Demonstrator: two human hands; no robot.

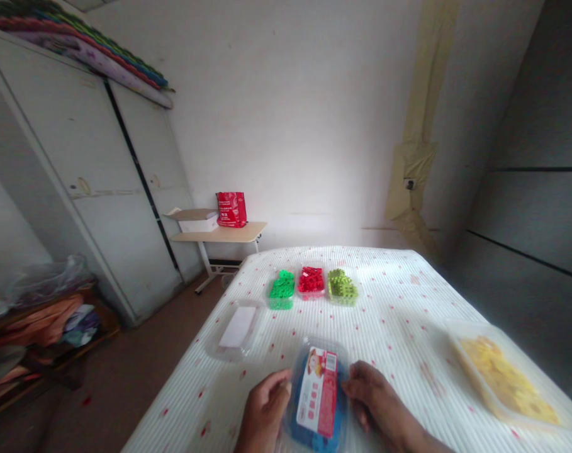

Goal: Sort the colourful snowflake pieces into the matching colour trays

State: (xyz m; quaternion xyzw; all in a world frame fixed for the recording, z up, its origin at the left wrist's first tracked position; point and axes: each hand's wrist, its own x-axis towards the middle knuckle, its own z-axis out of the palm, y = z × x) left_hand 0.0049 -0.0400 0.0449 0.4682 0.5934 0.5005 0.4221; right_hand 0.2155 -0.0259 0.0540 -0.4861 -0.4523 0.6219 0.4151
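Between my hands, near the front of the table, is a clear lidded plastic container (292, 428) with blue pieces inside and a red and white label (318, 391) on its lid. My left hand (265, 409) grips its left side, thumb against the edge. On the opposite side my right hand (377, 399) has its fingers curled against the rim. Farther back stand three clear tubs in a row, holding green pieces (282, 288), red pieces (311, 281) and lime-green pieces (342, 286). A clear lid (238, 328) with a white label lies left of the blue container.
A large translucent box (477, 371) of yellow pieces sits at the right table edge. The table has a white ribbed cover (389, 333) with red dots. Beyond it, a small desk (241, 233) bears a red bag (231, 209) and a white box (198, 223).
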